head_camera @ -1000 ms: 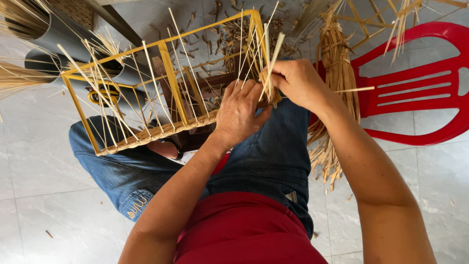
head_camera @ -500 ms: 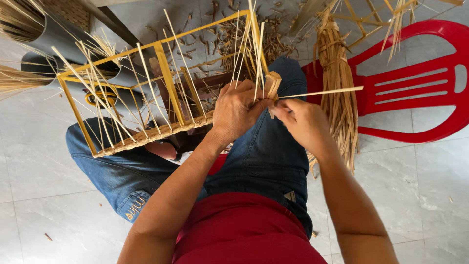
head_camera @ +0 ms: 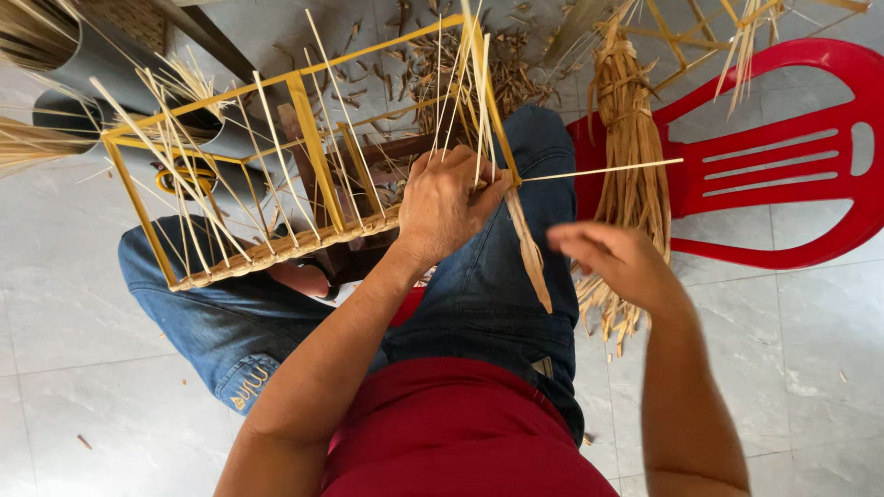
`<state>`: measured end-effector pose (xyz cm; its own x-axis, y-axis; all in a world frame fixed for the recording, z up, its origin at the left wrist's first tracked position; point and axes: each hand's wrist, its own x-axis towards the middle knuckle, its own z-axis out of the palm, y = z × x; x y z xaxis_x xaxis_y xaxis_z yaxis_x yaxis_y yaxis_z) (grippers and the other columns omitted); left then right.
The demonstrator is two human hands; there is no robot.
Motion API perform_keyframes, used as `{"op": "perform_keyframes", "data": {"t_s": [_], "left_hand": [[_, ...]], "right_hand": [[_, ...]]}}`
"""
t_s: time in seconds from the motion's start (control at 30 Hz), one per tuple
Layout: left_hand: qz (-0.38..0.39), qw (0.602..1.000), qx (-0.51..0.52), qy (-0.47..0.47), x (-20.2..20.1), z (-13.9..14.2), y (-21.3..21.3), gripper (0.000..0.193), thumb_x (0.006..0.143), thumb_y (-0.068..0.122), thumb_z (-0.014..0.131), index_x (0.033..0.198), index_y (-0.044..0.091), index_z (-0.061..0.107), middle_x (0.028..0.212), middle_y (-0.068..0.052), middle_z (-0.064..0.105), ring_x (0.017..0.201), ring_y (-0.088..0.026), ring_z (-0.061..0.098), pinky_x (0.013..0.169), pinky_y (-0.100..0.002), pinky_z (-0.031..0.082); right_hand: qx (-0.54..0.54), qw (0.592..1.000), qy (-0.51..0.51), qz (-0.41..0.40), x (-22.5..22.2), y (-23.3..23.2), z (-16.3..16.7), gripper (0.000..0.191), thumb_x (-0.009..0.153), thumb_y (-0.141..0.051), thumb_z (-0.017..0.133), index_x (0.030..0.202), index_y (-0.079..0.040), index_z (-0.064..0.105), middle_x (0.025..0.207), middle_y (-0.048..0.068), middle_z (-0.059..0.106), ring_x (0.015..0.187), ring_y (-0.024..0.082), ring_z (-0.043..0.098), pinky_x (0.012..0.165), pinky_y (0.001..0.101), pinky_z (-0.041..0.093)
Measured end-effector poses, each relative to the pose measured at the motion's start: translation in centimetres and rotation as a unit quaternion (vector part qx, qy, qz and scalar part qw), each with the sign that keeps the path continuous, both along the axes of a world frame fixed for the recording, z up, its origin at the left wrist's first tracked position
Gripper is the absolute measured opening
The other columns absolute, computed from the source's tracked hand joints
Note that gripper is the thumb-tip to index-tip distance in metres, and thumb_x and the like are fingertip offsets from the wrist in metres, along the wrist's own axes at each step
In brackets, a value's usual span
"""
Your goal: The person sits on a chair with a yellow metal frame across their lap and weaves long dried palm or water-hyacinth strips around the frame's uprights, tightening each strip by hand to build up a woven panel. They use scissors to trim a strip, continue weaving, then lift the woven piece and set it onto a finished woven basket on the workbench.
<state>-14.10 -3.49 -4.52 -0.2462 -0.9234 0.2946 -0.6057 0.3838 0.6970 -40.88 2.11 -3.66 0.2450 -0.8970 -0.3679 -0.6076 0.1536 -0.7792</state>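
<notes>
On a grey tiled floor (head_camera: 74, 313), the left hand (head_camera: 447, 202) presses woven straw against a yellow rectangular wire frame (head_camera: 304, 120). The right hand (head_camera: 612, 262), blurred with loosely curled fingers, holds nothing visible. Upright thin straw stakes (head_camera: 474, 83) could snap if bent hard.

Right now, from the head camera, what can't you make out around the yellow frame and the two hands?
- Right hand: motion-blurred, so its grip on any strand is unclear.
- Left hand: its fingertips hide the weave at the corner of the yellow wire frame with thin straw strips.
- Grey tubes: cut off by the left edge.
- Red plastic chair: cut off at right.
</notes>
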Motion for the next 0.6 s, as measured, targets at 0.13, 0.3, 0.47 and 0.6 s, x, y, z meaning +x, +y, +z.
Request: {"op": "perform_keyframes", "data": {"t_s": [0.13, 0.3, 0.47, 0.6], "left_hand": [[0.002, 1.000, 0.008, -0.027, 0.1, 0.2, -0.2, 0.022, 0.093, 0.030, 0.074, 0.086, 0.009, 0.072, 0.085, -0.005, 0.069, 0.082, -0.026, 0.069, 0.094, -0.046, 0.049], [-0.007, 1.000, -0.018, -0.019, -0.4, 0.4, -0.3, 0.019, 0.094, 0.029, 0.075, 0.095, 0.011, 0.073, 0.083, -0.002, 0.068, 0.082, -0.023, 0.069, 0.098, -0.047, 0.048], [-0.032, 0.999, -0.022, -0.016, 0.5, 0.3, 0.1, 0.008, 0.096, 0.027, 0.075, 0.101, 0.020, 0.076, 0.090, 0.001, 0.067, 0.091, -0.021, 0.067, 0.103, -0.045, 0.048], [-0.041, 0.998, -0.013, -0.036, 0.7, 0.0, -0.2, 0.029, 0.083, 0.039, 0.080, 0.102, 0.018, 0.076, 0.093, -0.002, 0.067, 0.099, -0.025, 0.067, 0.106, -0.056, 0.038]], "right_hand": [[0.023, 0.997, -0.048, -0.061, 4.6, -2.2, -3.0, 0.030, 0.099, -0.028, 0.063, 0.118, -0.007, 0.073, 0.086, 0.007, 0.076, 0.068, 0.015, 0.067, 0.061, 0.0265, 0.054], [0.088, 0.930, -0.323, -0.151, 2.5, -1.8, -3.8, 0.026, 0.110, -0.019, 0.062, 0.094, 0.000, 0.067, 0.071, 0.000, 0.057, 0.063, 0.008, 0.051, 0.060, 0.0209, 0.042], [0.107, 0.863, -0.459, -0.183, 0.7, -0.9, -2.0, 0.026, 0.108, -0.019, 0.055, 0.090, -0.003, 0.065, 0.060, -0.004, 0.048, 0.049, 0.004, 0.038, 0.045, 0.0192, 0.030], [0.017, 0.831, -0.531, -0.165, 4.6, -1.7, -1.5, 0.027, 0.113, -0.020, 0.055, 0.099, -0.001, 0.068, 0.064, -0.005, 0.051, 0.051, 0.002, 0.038, 0.048, 0.0193, 0.030]]}}
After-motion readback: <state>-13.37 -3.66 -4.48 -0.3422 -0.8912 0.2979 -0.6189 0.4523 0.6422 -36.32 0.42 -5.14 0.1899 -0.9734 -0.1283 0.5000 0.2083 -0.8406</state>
